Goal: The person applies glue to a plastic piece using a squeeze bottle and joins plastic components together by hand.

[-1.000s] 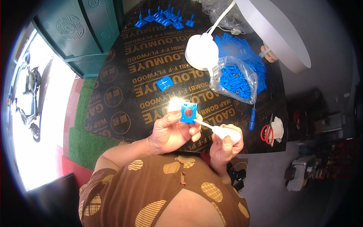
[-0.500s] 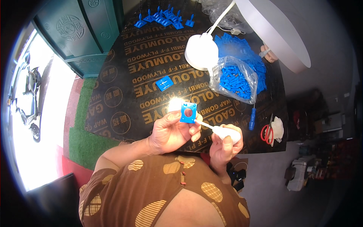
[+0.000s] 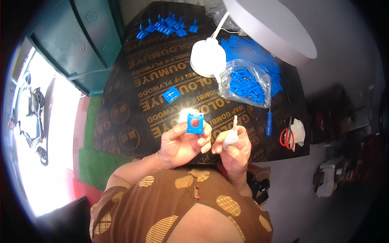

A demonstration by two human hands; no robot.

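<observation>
Between the thumb and fingers of my left hand (image 3: 178,143) is a small blue plastic plate (image 3: 195,130) with a round hole, held upright above the near part of the table. My right hand (image 3: 238,150), just to its right, grips a small white squeeze bottle (image 3: 231,138) whose narrow nozzle points up. Nozzle and plate are apart. Beyond my left hand, a blue flat piece (image 3: 171,95) lies on the dark printed table (image 3: 162,69).
A white lamp base (image 3: 208,58) and its large round head (image 3: 279,30) stand at the back. Blue parts fill a clear bag (image 3: 243,87) beside a blue pile (image 3: 255,52). Blue screwdriver (image 3: 269,123), red scissors (image 3: 287,139) and white cloth (image 3: 299,131) lie right. Several blue assemblies (image 3: 166,26) sit far left.
The bottle's nozzle has come away from the plate's lower corner and turned from pointing left to pointing up. The plate remains in my left hand.
</observation>
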